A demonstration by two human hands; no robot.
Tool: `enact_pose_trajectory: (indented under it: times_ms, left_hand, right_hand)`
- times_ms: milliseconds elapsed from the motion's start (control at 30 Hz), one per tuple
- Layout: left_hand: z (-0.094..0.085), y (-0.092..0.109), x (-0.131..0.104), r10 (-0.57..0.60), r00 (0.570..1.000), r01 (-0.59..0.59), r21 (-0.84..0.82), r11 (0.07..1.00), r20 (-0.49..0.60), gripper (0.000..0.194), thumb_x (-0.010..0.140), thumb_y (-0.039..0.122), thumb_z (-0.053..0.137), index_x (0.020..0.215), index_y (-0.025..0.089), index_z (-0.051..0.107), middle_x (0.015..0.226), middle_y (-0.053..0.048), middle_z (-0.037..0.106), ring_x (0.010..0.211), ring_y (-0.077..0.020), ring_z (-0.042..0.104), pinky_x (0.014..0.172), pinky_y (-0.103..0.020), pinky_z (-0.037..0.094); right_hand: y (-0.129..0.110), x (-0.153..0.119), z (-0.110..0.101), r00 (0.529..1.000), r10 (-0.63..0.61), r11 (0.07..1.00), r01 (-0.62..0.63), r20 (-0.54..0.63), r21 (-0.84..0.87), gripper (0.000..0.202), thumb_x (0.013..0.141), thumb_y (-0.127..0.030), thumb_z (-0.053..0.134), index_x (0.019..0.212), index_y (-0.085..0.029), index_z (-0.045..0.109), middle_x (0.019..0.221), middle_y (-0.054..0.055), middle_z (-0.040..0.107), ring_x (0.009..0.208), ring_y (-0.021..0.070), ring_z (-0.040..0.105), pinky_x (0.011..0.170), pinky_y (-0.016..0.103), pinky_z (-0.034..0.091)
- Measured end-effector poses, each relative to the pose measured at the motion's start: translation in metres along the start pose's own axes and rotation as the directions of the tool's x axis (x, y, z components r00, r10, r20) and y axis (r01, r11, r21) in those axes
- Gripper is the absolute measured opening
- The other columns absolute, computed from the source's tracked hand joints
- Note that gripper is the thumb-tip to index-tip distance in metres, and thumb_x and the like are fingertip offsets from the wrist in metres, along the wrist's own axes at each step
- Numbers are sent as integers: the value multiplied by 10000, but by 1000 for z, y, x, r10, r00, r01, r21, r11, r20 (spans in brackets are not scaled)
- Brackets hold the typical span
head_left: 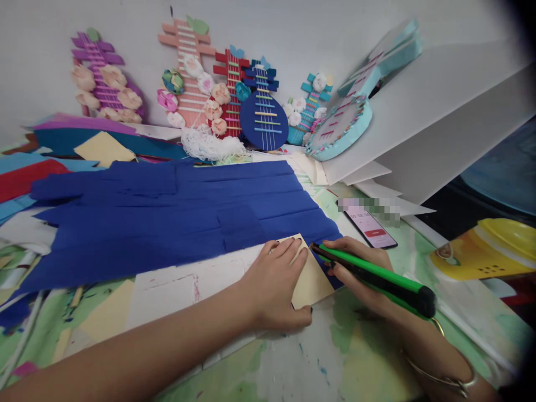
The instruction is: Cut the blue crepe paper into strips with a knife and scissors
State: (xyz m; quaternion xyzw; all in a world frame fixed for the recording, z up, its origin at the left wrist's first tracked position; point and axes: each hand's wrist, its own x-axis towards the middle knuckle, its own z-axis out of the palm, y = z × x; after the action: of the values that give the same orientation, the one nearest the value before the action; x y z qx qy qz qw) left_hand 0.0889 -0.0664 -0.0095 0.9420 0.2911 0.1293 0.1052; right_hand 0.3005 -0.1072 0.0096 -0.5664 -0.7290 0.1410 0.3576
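Note:
My left hand (278,279) lies flat with fingers spread, pressing a pale yellow card (316,285) onto a white board (167,290). In my right hand (364,273) is a green and black utility knife (377,273), fingers wrapped round it. Its front end points at the card's right edge, close to my left fingertips; the blade itself I cannot make out. Dark blue crepe paper (188,218) spreads behind the card, and part of it shows by the card's right edge.
A phone (368,223) lies to the right, with a yellow tub (486,251) beyond it. Along the wall stand several decorated paper lutes, one dark blue (264,117). White string (211,142) and large white sheets (419,111) are also at the back. Coloured paper (33,178) is piled left.

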Motion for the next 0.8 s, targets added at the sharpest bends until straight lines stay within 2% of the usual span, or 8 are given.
enact_pose_trajectory:
  times_ms: [233,467,800]
  left_hand:
    - [0,0,-1,-6,1000,6,-5,1000,4,848,717,542,517,1406,66,379,1500,-214,318,1394,-321,281,1121,-466,203]
    - [0,1,0,-6,1000,6,-7,1000,10,870,725,551,511,1424,58,351,1503,-210,314,1401,-334,261,1122,-487,206]
    - [-2,1,0,-13,1000,13,-25,1000,-3,853,718,549,516,1409,67,383,1494,-193,342,1391,-327,285,1117,-481,218]
  right_hand:
    - [-5,2,1,1000,-23,999,23,2,-40,254,776,-204,569,1022,-222,627,766,1,724,557,148,667,551,263,531]
    - [-10,0,-1,999,-39,998,39,3,-48,256,777,-207,540,1020,-190,619,783,31,743,597,164,699,527,249,530]
    - [-8,-3,0,999,-49,998,49,4,-49,255,775,-195,551,1022,-194,618,765,14,734,575,146,680,546,242,524]
